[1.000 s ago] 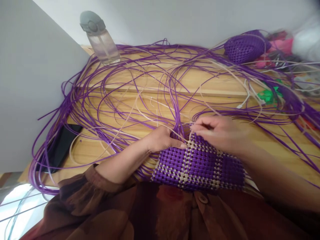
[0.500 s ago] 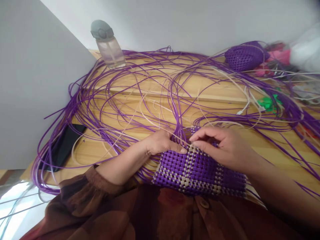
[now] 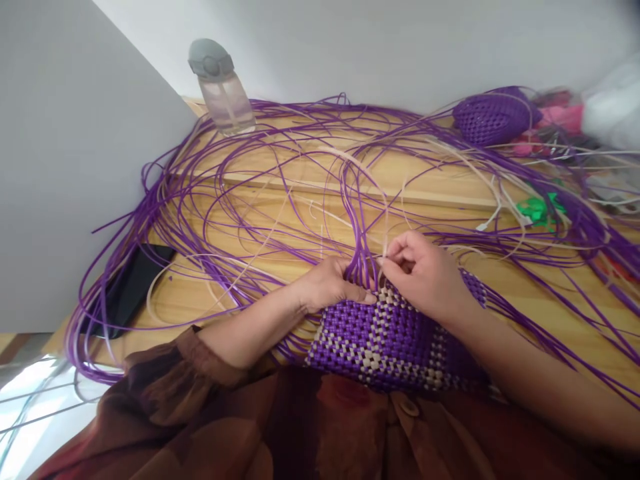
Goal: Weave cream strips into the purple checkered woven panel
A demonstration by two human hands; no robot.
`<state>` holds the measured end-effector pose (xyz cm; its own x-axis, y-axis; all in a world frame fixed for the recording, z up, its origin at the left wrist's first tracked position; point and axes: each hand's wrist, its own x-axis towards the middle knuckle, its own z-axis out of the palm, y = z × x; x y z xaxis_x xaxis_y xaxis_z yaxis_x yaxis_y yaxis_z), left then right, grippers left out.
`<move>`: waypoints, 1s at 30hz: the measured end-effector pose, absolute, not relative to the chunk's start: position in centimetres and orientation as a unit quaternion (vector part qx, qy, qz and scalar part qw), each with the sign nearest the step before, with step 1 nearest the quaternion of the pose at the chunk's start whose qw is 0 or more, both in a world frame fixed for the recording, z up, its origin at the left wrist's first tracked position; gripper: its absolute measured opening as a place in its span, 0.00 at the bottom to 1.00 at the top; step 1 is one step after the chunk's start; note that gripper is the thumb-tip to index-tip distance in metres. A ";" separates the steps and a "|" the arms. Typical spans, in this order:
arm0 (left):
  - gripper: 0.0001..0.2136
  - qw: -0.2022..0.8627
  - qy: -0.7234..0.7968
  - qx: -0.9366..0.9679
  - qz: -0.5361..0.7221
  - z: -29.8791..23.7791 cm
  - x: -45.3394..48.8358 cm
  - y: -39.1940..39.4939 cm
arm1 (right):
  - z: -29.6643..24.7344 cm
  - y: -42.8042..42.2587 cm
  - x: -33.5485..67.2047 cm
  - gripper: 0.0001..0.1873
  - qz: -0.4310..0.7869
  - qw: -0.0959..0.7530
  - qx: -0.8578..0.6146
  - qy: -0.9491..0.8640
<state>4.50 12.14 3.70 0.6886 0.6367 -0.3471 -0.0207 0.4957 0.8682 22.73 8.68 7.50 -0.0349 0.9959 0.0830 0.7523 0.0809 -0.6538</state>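
Right hand (image 3: 425,277) has moved left since half a second ago and is now close beside left hand (image 3: 327,283). Its grip pinches a cream strip (image 3: 386,243) upright. Left grip clamps the edge of the woven panel (image 3: 380,337), thumb on top. The panel lies at the near edge of the surface (image 3: 530,287), directly under both grips.

A flat woven panel (image 3: 395,340) of glossy purple strips crossed by cream checkered bands lies at the near edge of the desk (image 3: 190,303). Loose purple strands (image 3: 361,233) rise from its unfinished far edge and loop widely across the desk. The left hand (image 3: 330,287) grips that edge. The right hand (image 3: 425,273) pinches a thin, upright cream strand (image 3: 385,245).
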 end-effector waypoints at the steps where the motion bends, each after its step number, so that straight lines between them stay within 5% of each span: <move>1: 0.13 0.796 0.336 0.459 0.208 3.7 4.5 12.1 | 7.3 8.7 22.7 0.05 0.189 0.265 -0.635 -0.701; 9: 0.12 0.810 0.311 0.458 0.193 3.2 4.3 12.5 | 7.1 9.0 25.2 0.14 -0.098 0.276 -0.322 -0.900; 12: 0.12 0.813 0.313 0.455 0.188 3.3 4.3 12.5 | 8.3 8.4 26.4 0.15 -0.110 0.253 -0.240 -0.931; 18: 0.14 0.807 0.322 0.462 0.177 3.9 4.3 12.2 | 10.8 6.9 25.5 0.06 0.051 0.136 -0.416 -0.898; 23: 0.15 0.772 0.337 0.506 0.182 4.0 4.3 11.8 | 12.6 7.6 24.2 0.12 0.260 0.024 -0.549 -0.794; 27: 0.15 0.776 0.324 0.507 0.190 4.1 4.4 11.7 | 12.5 7.6 23.5 0.14 0.531 0.028 -0.609 -0.588; 30: 0.15 0.779 0.328 0.495 0.203 4.2 4.6 11.6 | 11.8 7.2 23.5 0.05 0.575 0.087 -0.628 -0.517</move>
